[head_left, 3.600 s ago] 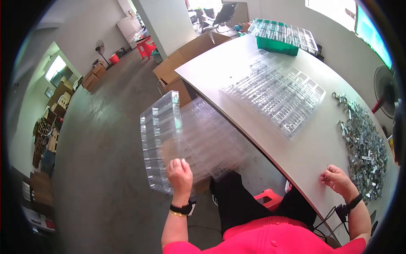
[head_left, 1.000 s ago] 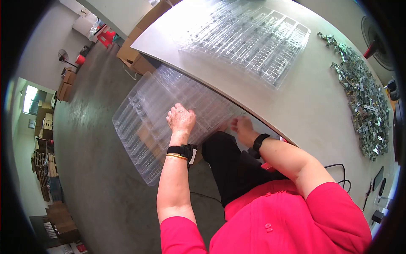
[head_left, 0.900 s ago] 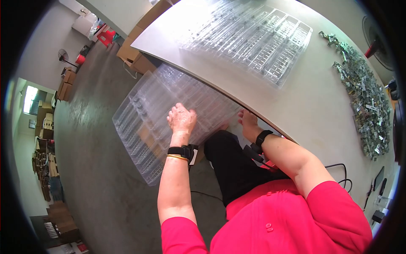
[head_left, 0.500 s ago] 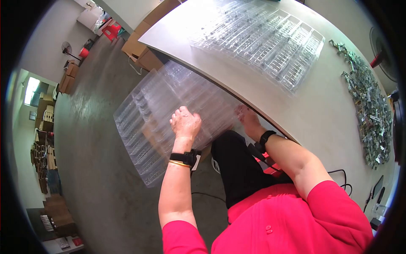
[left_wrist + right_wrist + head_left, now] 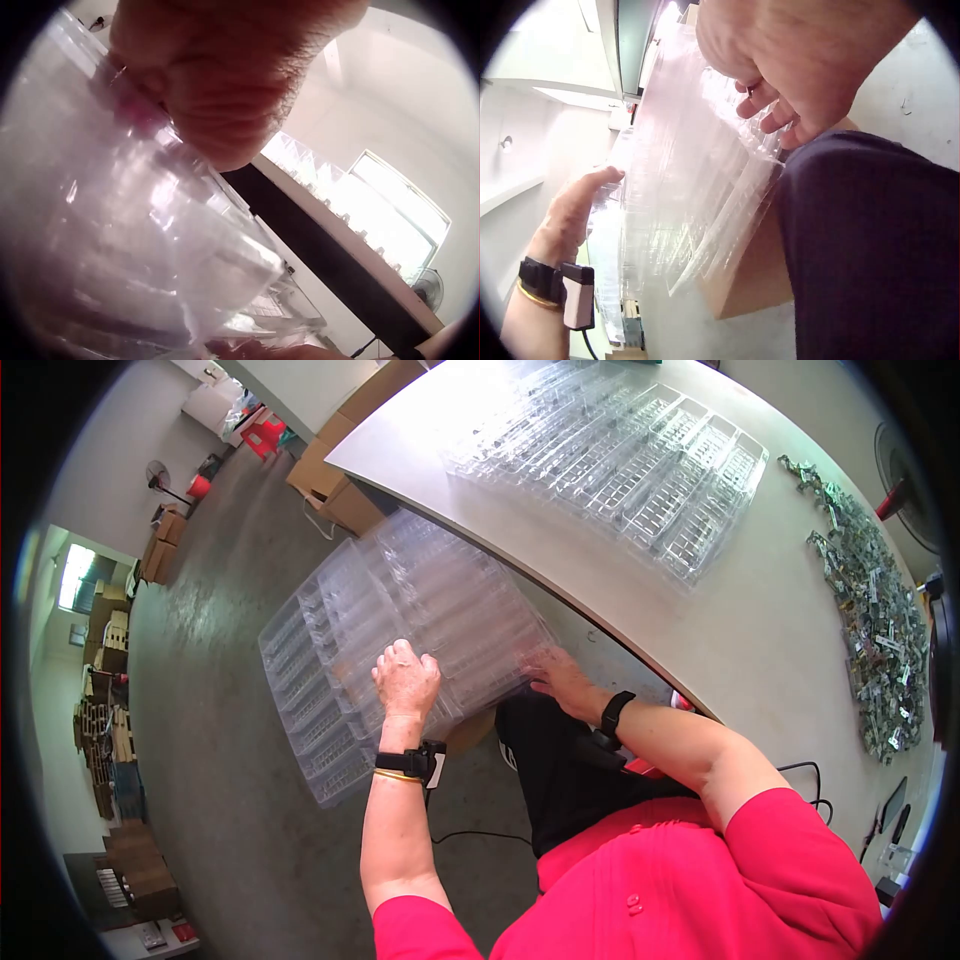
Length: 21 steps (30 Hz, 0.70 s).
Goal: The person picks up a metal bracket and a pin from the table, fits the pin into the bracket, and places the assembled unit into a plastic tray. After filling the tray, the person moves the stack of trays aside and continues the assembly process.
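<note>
My left hand [image 5: 405, 678] grips the near edge of a clear plastic tray [image 5: 300, 675] with rows of compartments. It lies over a stack of similar clear trays [image 5: 480, 600], slanting beside the table. The left wrist view shows the palm close against the shiny plastic [image 5: 150, 225]. My right hand [image 5: 565, 678] is at the stack's near right corner, just above the knee. In the right wrist view its bent fingers [image 5: 780, 116] overlap the plastic edge, with a tiny dark thing by the fingertips; I cannot tell what they hold.
More clear trays [image 5: 640, 470] lie on the white table [image 5: 770, 610], whose edge runs close past my right hand. A pile of small metal parts [image 5: 880, 640] covers its right side. Under the trays stands a cardboard box [image 5: 750, 277]. A black cable [image 5: 480, 834] hangs over the floor.
The tray that stood tilted in my left hand now lies over the stack. My right hand left the table and reached the stack's corner. Lately my left hand and the trays shifted slightly toward me.
</note>
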Each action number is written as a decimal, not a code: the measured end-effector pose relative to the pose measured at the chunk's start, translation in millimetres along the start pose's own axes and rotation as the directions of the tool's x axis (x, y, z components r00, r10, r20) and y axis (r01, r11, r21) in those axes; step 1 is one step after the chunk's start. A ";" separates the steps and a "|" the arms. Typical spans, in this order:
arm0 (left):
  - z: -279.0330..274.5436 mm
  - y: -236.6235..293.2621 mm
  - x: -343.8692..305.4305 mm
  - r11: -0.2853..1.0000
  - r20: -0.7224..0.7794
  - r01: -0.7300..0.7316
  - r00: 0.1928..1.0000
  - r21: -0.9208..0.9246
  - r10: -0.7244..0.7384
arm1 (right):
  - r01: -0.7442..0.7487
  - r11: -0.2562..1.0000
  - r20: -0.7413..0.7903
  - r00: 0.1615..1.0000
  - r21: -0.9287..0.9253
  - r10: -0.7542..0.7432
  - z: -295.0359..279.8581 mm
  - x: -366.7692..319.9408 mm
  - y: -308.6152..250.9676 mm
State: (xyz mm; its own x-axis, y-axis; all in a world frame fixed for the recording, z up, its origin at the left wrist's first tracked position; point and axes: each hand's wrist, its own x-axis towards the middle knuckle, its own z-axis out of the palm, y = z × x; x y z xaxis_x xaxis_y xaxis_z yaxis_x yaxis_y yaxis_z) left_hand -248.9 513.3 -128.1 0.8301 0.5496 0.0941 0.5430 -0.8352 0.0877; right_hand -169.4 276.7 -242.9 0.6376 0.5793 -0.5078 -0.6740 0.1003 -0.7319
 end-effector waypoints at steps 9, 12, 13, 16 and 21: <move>-10.0 19.0 1.1 0.997 -0.177 -0.013 0.984 0.071 0.026 | 0.065 0.990 -0.151 0.987 0.122 -0.046 -23.7 6.2 -11.2; -22.2 45.2 -0.9 0.997 -0.217 -0.040 0.975 0.069 0.054 | 0.071 0.984 -0.159 0.986 0.161 -0.045 -15.0 -0.8 -24.4; -26.1 56.2 -1.2 0.996 -0.227 -0.059 0.971 0.060 0.072 | 0.074 0.984 -0.156 0.987 0.159 -0.049 -14.5 0.0 -26.0; -23.3 88.3 5.0 0.997 -0.177 -0.076 0.981 0.033 0.081 | 0.109 0.990 -0.185 0.978 0.087 -0.091 -15.5 6.2 -26.4; -7.6 103.3 18.8 0.916 0.191 -0.047 0.972 -0.398 0.133 | 0.116 0.988 -0.350 0.925 -0.105 -0.146 -45.5 37.7 -6.3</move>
State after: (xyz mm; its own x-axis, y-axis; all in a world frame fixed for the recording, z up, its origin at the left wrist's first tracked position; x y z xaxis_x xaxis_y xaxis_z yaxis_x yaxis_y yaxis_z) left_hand -178.2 437.6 -109.7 0.9039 0.4189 -0.0866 0.4077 -0.7826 0.4705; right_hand -124.1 261.1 -278.1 0.8190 0.2381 -0.5221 -0.5524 0.0809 -0.8296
